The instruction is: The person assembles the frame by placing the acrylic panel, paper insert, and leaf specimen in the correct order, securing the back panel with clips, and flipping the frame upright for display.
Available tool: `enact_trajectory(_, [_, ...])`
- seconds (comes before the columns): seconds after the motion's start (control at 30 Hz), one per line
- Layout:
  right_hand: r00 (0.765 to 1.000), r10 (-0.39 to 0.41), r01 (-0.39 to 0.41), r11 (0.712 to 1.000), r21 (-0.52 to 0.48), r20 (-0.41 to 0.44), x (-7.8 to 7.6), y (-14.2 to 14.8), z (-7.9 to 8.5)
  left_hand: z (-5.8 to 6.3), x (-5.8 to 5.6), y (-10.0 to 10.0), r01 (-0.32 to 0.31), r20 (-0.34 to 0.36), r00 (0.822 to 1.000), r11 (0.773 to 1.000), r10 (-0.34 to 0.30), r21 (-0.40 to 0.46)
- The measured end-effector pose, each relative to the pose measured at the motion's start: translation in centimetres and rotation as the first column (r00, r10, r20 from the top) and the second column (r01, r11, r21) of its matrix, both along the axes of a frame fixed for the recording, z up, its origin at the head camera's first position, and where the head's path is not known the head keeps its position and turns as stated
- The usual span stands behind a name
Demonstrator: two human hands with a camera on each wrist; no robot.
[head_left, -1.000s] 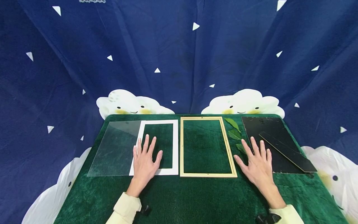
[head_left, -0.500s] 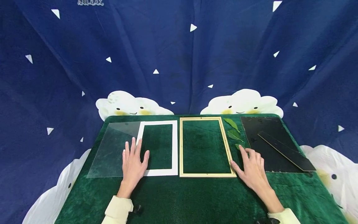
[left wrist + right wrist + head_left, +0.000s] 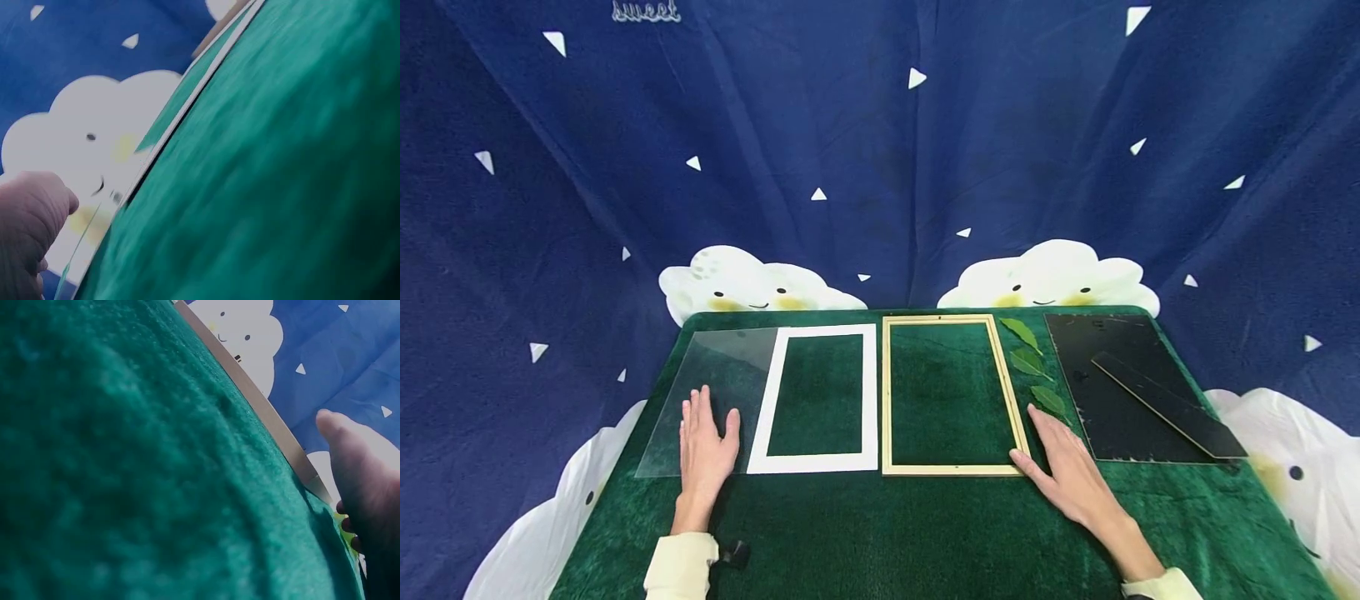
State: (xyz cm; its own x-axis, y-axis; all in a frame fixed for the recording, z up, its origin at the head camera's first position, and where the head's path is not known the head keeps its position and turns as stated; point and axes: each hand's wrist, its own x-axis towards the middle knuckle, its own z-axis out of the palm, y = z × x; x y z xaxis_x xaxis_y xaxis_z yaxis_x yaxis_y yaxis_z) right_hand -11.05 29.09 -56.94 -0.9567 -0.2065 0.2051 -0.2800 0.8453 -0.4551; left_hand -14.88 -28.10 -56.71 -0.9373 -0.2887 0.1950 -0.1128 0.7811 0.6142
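In the head view my left hand (image 3: 706, 446) lies over the lower right part of a clear sheet (image 3: 730, 354), fingers straight and thumb apart. Right of it is a white picture mat (image 3: 870, 396) with a rectangular opening. A pale wooden picture frame (image 3: 887, 396) lies flat in the middle. My right hand (image 3: 1070, 477) is at its lower right corner, thumb overlapping the corner and fingers extended outside the right side. The right wrist view shows the thumb (image 3: 356, 447) raised above the level of the frame's edge (image 3: 269, 419), with the other fingers partly hidden.
Three green leaves (image 3: 1027, 362) lie in a column right of the frame. Farther right is a black backing board (image 3: 1097, 337) with a slanted stand leg (image 3: 1172, 408). Green cloth (image 3: 880, 542) covers the table; a blue curtain (image 3: 850, 108) hangs behind.
My left hand has slid left from the mat onto the clear sheet. My right hand has moved slightly left and down to the frame's corner, uncovering the lowest leaf.
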Motion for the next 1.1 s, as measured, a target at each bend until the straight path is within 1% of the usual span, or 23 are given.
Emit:
enact_trajectory(0.13, [0.997, 0.029, -0.030, 0.999, 0.012, 0.076, -0.2, 0.1, -0.2, -0.3, -0.1, -2.4, -0.089, -0.003, 0.996, 0.995, 0.089, 0.037])
enact_trajectory(0.2, [0.995, 0.050, -0.052, 0.998, 0.021, 0.084, -0.4, 0.1, -0.3, -0.4, 0.0, -3.4, -0.122, 0.009, 0.992, 0.992, 0.122, 0.038])
enact_trajectory(0.3, [0.995, 0.077, -0.079, 0.996, 0.036, 0.068, -0.7, 0.0, -0.5, -0.5, 0.2, -4.5, -0.149, 0.030, 0.989, 0.989, 0.148, 0.015])
enact_trajectory(0.37, [0.995, 0.086, -0.088, 0.995, 0.042, 0.055, -0.7, 0.1, -0.7, -0.5, 0.5, -4.7, -0.153, 0.047, 0.987, 0.988, 0.153, -0.005])
enact_trajectory(0.47, [0.995, 0.087, -0.090, 0.994, 0.054, 0.044, -0.3, 0.2, -1.1, -0.8, 1.2, -4.8, -0.156, 0.072, 0.985, 0.987, 0.158, -0.032])
enact_trajectory(0.57, [0.995, 0.091, -0.093, 0.994, 0.063, 0.040, 0.1, 0.2, -1.5, -1.0, 2.0, -4.9, -0.177, 0.092, 0.979, 0.983, 0.180, -0.045])
enact_trajectory(0.63, [0.995, 0.093, -0.095, 0.993, 0.064, 0.036, 0.3, 0.1, -1.7, -1.1, 2.3, -5.0, -0.195, 0.100, 0.975, 0.979, 0.200, -0.058])
enact_trajectory(0.7, [0.995, 0.091, -0.093, 0.994, 0.062, 0.031, 0.4, 0.0, -1.7, -0.8, 2.1, -5.1, -0.217, 0.105, 0.969, 0.975, 0.222, -0.058])
enact_trajectory(0.83, [0.997, 0.071, -0.072, 0.996, 0.058, 0.025, 0.2, 0.1, -1.7, 0.0, 1.2, -5.2, -0.249, 0.121, 0.959, 0.966, 0.256, -0.069])
enact_trajectory(0.9, [0.997, 0.067, -0.068, 0.996, 0.057, 0.024, 0.1, 0.1, -1.7, 0.6, 0.7, -5.4, -0.265, 0.144, 0.951, 0.961, 0.274, -0.079])
enact_trajectory(1.0, [0.997, 0.069, -0.070, 0.996, 0.059, 0.026, 0.2, 0.1, -1.6, 1.1, 0.5, -5.7, -0.276, 0.194, 0.937, 0.956, 0.291, -0.100])
enact_trajectory(1.1, [0.997, 0.071, -0.072, 0.995, 0.064, 0.020, 0.2, 0.2, -1.5, 1.3, 0.0, -5.9, -0.280, 0.225, 0.929, 0.955, 0.294, -0.094])
